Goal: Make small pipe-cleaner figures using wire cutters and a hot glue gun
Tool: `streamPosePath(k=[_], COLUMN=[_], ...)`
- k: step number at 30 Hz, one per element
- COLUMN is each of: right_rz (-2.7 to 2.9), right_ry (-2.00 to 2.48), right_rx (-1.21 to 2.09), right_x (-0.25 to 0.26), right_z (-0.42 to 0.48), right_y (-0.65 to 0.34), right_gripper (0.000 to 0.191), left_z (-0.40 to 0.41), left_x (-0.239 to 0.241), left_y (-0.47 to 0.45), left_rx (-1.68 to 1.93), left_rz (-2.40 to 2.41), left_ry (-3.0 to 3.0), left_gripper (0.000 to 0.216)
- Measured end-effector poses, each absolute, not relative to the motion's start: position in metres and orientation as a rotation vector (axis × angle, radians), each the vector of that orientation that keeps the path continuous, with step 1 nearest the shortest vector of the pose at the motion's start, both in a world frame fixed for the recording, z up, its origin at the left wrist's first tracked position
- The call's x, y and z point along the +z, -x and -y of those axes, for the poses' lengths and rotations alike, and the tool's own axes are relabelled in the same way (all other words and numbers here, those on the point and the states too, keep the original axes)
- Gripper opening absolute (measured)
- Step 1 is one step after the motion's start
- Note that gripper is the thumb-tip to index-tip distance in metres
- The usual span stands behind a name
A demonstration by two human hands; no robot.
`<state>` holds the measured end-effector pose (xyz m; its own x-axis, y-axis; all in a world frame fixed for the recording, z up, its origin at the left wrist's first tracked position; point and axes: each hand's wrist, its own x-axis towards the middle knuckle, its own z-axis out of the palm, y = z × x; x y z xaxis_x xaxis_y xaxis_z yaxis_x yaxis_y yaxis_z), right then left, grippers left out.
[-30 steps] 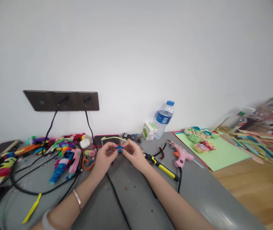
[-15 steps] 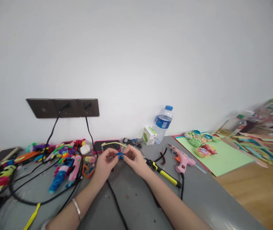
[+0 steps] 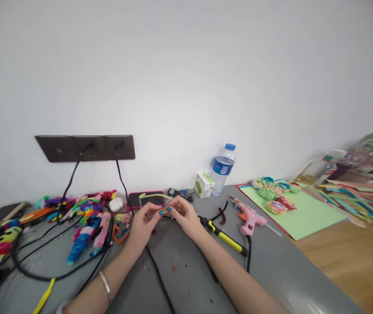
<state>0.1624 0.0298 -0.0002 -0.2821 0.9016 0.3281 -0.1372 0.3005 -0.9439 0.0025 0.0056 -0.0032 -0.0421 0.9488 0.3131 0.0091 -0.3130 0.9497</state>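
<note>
While your left hand (image 3: 143, 223) and right hand (image 3: 185, 217) pinch closed, anything held is too hidden to tell. Just beyond lies a phone (image 3: 134, 200).

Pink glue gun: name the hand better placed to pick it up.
Probably the right hand: it is nearer the pink glue gun, which lies on that side past the yellow-handled tool; the left hand would likely reach across the right arm. Whether either grips something is too small to tell.

Near the smartphone (image 3: 134, 200), the left hand (image 3: 143, 221) and right hand (image 3: 185, 219) obscure whatever lies between them; leftward of the smartphone, a yellow strip (image 3: 44, 297) is cut off.
</note>
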Motion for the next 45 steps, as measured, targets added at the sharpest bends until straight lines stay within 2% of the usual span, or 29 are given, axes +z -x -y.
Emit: streamPosePath(k=[21, 45], right_rz=[1.561, 1.610], right_ry=[0.758, 0.831], right_rx=[1.152, 1.151], right_x=[0.006, 0.006], right_z=[-0.025, -0.023], right_y=[-0.165, -0.164], right_gripper=[0.014, 0.017], left_z=[-0.006, -0.005], left_x=[-0.005, -0.006], left_y=[-0.004, -0.005], left_rx=[1.524, 1.495], left_rz=[-1.058, -1.020], left_ry=[-1.462, -1.474], left_gripper=[0.007, 0.002])
